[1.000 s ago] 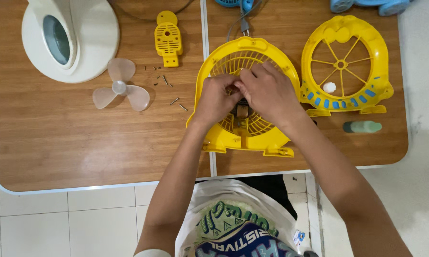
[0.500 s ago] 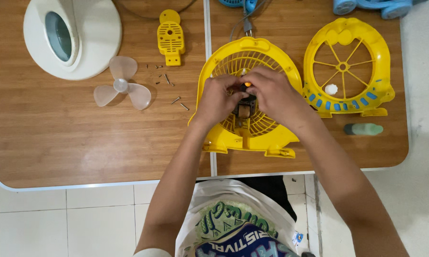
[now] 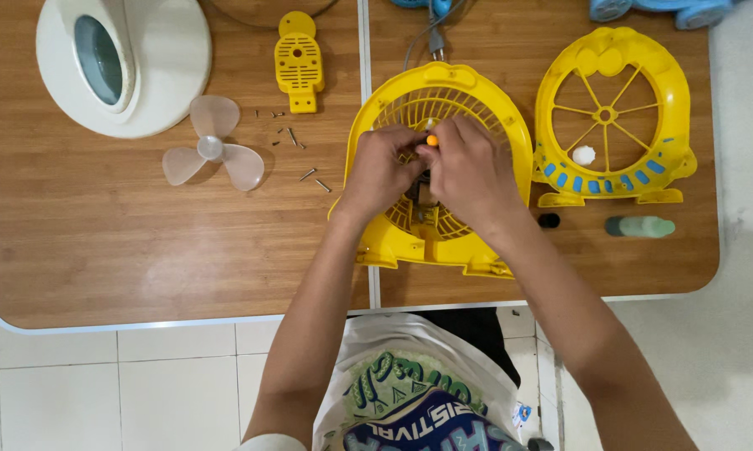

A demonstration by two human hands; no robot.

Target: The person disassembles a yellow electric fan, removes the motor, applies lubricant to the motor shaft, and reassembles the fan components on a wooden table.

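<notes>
A yellow fan housing (image 3: 393, 242) with a grille lies flat on the wooden table (image 3: 142, 250). Both my hands are over its middle. My left hand (image 3: 382, 167) and my right hand (image 3: 473, 171) meet at a small orange piece (image 3: 432, 140), pinched between their fingertips. A dark motor part (image 3: 424, 198) shows just below my fingers. What the orange piece belongs to is hidden by my hands.
A yellow front grille (image 3: 614, 117) with blue trim lies at the right. Clear fan blades (image 3: 213, 154), several loose screws (image 3: 297, 142), a yellow cover plate (image 3: 299, 60) and a white round base (image 3: 126, 63) lie at the left. A green cylinder (image 3: 641, 226) lies near the right edge.
My hands have shifted slightly upward over the housing, and the orange piece now shows between my fingertips.
</notes>
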